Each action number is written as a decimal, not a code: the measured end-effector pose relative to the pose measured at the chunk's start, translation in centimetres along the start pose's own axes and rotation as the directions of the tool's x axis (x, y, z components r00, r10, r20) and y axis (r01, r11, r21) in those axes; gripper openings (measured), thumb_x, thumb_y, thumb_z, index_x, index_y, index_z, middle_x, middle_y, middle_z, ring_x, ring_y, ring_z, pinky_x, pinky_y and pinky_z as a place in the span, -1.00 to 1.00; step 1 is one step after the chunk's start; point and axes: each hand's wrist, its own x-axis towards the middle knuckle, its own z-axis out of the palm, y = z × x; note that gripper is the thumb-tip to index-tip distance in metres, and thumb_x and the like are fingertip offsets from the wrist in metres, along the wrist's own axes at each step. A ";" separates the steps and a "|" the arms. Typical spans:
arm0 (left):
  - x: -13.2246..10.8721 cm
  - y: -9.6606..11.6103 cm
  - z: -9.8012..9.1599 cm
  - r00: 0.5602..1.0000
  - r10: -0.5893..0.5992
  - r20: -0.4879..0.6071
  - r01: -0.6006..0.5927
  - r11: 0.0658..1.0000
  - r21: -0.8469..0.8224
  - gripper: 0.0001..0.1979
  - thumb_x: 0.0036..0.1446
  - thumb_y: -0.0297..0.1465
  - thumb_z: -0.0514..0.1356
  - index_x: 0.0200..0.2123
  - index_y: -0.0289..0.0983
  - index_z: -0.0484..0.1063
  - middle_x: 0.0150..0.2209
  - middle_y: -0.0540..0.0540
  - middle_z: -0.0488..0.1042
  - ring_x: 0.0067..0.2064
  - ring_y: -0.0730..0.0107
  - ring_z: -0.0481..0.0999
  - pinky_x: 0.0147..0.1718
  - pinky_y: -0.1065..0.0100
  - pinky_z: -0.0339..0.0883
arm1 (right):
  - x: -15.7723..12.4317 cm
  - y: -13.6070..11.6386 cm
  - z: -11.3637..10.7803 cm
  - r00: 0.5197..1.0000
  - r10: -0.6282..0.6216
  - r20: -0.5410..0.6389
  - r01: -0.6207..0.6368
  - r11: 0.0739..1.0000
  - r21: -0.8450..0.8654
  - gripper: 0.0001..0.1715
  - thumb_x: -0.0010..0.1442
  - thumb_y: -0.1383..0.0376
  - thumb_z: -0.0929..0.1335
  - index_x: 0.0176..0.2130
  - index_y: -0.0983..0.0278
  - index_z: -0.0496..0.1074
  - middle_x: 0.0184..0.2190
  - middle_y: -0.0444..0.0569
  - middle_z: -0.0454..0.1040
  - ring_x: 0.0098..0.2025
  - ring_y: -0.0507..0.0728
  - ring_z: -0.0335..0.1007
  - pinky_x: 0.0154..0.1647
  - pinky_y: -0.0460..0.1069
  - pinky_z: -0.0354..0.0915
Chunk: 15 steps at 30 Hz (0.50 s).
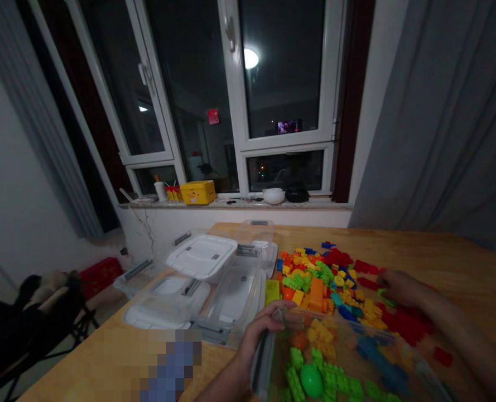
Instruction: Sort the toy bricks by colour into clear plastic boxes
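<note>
My left hand [264,329] grips the near rim of a transparent plastic bin [261,363], which holds green, yellow, orange and blue toy building bricks and a green egg-shaped piece [312,381]. My right hand [400,288] hovers, fingers curled, at the right edge of a heap of multicoloured bricks [327,285] on the wooden table [452,251]. Red bricks [407,326] lie beneath and beyond it. Its fingers touch or nearly touch a green brick, and I cannot tell whether it holds anything.
Transparent storage boxes with white lids [201,257] stand open at the table's far left. A pixelated patch [151,363] covers the near table corner. A chair with dark cloth [30,318] and a red crate [99,276] stand left of the table. Window sill objects lie beyond.
</note>
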 end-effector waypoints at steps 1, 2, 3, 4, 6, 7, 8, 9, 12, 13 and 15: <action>0.0 0.0 -0.1 1.000 0.001 -0.005 -0.001 1.000 0.004 -0.64 -0.07 -0.41 0.25 -0.15 -0.23 0.65 0.14 -0.14 0.57 0.29 -0.11 0.39 0.27 0.13 0.11 | 0.0 0.0 0.2 1.000 0.014 0.026 -0.013 1.000 -0.028 -0.85 0.32 0.23 0.46 -0.23 0.29 0.55 -0.22 -0.10 0.64 -0.18 0.11 0.58 -0.10 0.11 0.52; 0.0 -0.1 -0.1 1.000 -0.003 -0.008 0.003 1.000 0.005 -0.64 -0.07 -0.40 0.25 -0.15 -0.23 0.65 0.15 -0.14 0.57 0.30 -0.11 0.38 0.27 0.13 0.12 | 0.0 -0.1 0.3 0.999 0.024 0.046 -0.022 0.998 -0.051 -0.82 0.34 0.21 0.45 -0.18 0.29 0.55 -0.16 -0.08 0.64 -0.13 0.13 0.58 -0.05 0.14 0.53; -0.1 -0.1 -0.1 1.000 -0.005 -0.013 0.005 1.000 0.003 -0.65 -0.05 -0.40 0.25 -0.14 -0.23 0.65 0.16 -0.13 0.56 0.30 -0.11 0.37 0.27 0.13 0.12 | 0.0 -0.3 0.3 0.998 0.030 0.054 -0.026 0.998 -0.064 -0.81 0.35 0.20 0.44 -0.14 0.29 0.55 -0.12 -0.06 0.64 -0.09 0.15 0.59 -0.02 0.15 0.54; -0.1 -0.1 -0.1 1.000 -0.008 -0.017 0.008 1.000 0.002 -0.64 -0.04 -0.39 0.24 -0.13 -0.22 0.65 0.17 -0.13 0.56 0.31 -0.11 0.36 0.27 0.13 0.11 | -0.1 -0.4 0.3 0.998 0.032 0.060 -0.028 0.997 -0.074 -0.80 0.35 0.19 0.44 -0.13 0.29 0.55 -0.10 -0.04 0.64 -0.07 0.16 0.59 -0.01 0.16 0.54; -0.1 0.0 0.0 0.999 -0.019 -0.028 0.019 1.000 0.010 -0.60 -0.03 -0.40 0.23 -0.08 -0.22 0.64 0.18 -0.13 0.55 0.32 -0.10 0.35 0.28 0.14 0.10 | -0.2 -0.9 0.2 0.997 0.035 0.064 -0.029 0.996 -0.085 -0.79 0.36 0.19 0.43 -0.12 0.29 0.55 -0.09 -0.04 0.64 -0.07 0.16 0.59 -0.01 0.17 0.54; -0.1 0.0 0.1 0.999 -0.024 -0.036 0.025 0.999 0.022 -0.57 -0.04 -0.41 0.22 -0.05 -0.23 0.64 0.18 -0.13 0.55 0.32 -0.10 0.35 0.29 0.14 0.09 | -0.2 -1.1 0.2 0.997 0.037 0.068 -0.031 0.995 -0.090 -0.78 0.36 0.18 0.43 -0.12 0.29 0.55 -0.10 -0.05 0.64 -0.08 0.16 0.59 -0.02 0.16 0.54; 0.0 0.1 0.3 0.999 -0.027 -0.044 0.029 0.999 0.036 -0.54 -0.05 -0.41 0.22 -0.03 -0.24 0.64 0.18 -0.13 0.55 0.31 -0.10 0.36 0.29 0.14 0.08 | -0.3 -1.2 0.1 0.997 0.040 0.071 -0.033 0.995 -0.094 -0.78 0.36 0.17 0.43 -0.12 0.29 0.55 -0.11 -0.05 0.64 -0.09 0.15 0.59 -0.03 0.15 0.54; 0.0 0.2 0.4 0.998 -0.027 -0.049 0.030 0.998 0.049 -0.52 -0.06 -0.42 0.22 -0.01 -0.24 0.63 0.18 -0.14 0.55 0.30 -0.09 0.37 0.29 0.14 0.08 | -0.4 -1.4 0.0 0.996 0.043 0.075 -0.035 0.994 -0.099 -0.78 0.37 0.17 0.43 -0.13 0.29 0.55 -0.12 -0.05 0.64 -0.11 0.15 0.59 -0.04 0.15 0.55; 0.1 0.3 0.5 0.998 -0.033 -0.050 0.036 0.997 0.065 -0.48 -0.08 -0.41 0.21 0.01 -0.25 0.63 0.16 -0.14 0.56 0.25 -0.10 0.42 0.27 0.11 0.10 | -0.8 -1.6 -0.3 0.996 0.039 0.078 -0.030 0.994 -0.104 -0.77 0.37 0.17 0.43 -0.12 0.30 0.55 -0.12 -0.05 0.64 -0.12 0.14 0.59 -0.05 0.15 0.55; 0.1 0.3 0.5 0.998 -0.032 -0.050 0.035 0.997 0.067 -0.48 -0.08 -0.41 0.22 0.01 -0.25 0.63 0.14 -0.14 0.57 0.24 -0.11 0.43 0.27 0.10 0.10 | -1.0 -1.7 -0.4 0.997 0.030 0.074 -0.022 0.995 -0.102 -0.77 0.37 0.17 0.43 -0.12 0.29 0.55 -0.11 -0.05 0.64 -0.11 0.15 0.59 -0.04 0.15 0.55; 0.0 0.2 0.3 0.999 -0.014 -0.051 0.017 0.998 0.062 -0.51 -0.08 -0.41 0.22 -0.01 -0.24 0.64 0.14 -0.13 0.57 0.26 -0.12 0.41 0.28 0.10 0.09 | -1.2 -1.8 -0.8 0.998 0.008 0.065 -0.002 0.996 -0.094 -0.79 0.38 0.15 0.41 -0.13 0.24 0.56 -0.09 -0.05 0.64 -0.08 0.16 0.59 -0.03 0.13 0.54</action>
